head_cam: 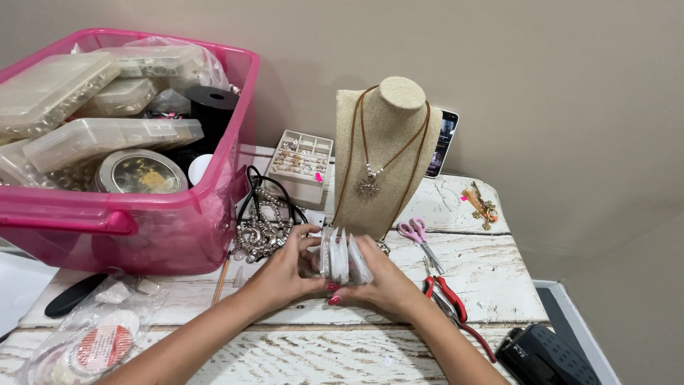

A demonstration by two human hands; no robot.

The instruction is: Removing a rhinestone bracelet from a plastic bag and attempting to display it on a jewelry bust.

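My left hand (281, 267) and my right hand (385, 281) together hold several small clear plastic spools (340, 258), stood on edge in a row, just above the white wooden table (491, 278). Both hands press the row from its two ends. Right behind them stands a beige necklace bust (388, 160) wearing a brown cord necklace with a silver pendant (368, 187). A pile of silver chains and black cords (262, 228) lies just beyond my left hand.
A pink plastic bin (128, 214) full of clear bead boxes and a tin fills the left. A white ring tray (301, 160), pink scissors (419, 239), red-handled pliers (450, 299), a gold trinket (483, 207), a phone (442, 142), a black case (545, 356) and bagged spools (92, 342) surround me.
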